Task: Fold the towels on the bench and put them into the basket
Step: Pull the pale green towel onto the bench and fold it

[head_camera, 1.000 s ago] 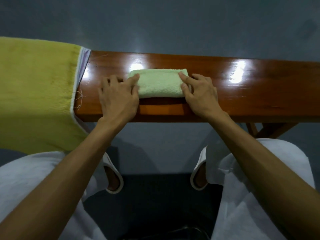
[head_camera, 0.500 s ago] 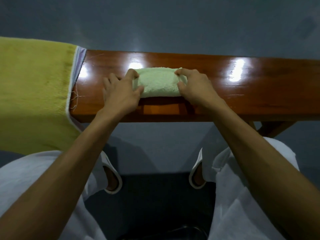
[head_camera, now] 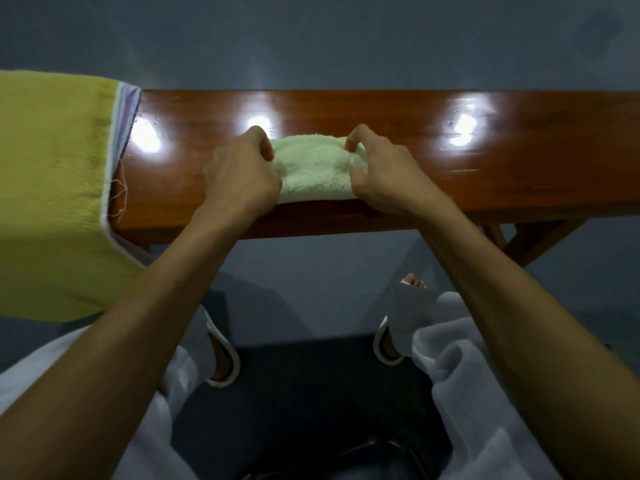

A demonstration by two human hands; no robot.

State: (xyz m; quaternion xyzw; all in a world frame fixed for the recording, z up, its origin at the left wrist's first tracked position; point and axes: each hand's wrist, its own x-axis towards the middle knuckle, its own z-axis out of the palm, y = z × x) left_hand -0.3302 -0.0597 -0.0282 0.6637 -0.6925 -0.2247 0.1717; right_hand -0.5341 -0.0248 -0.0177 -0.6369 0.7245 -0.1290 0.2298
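On bench (head_camera: 502, 174) | left hand (head_camera: 242, 178), right hand (head_camera: 391, 178) | fingers (head_camera: 259, 136) curled, gripping towel (head_camera: 315, 168)

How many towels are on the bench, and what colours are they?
pale green towel: 1 (folded, with the left hand and the right hand each pinching one end)
yellow towel: 1 (draped over the left end of the bench; the lilac edge under it may be its backing, I cannot tell)
Total: 2 towels
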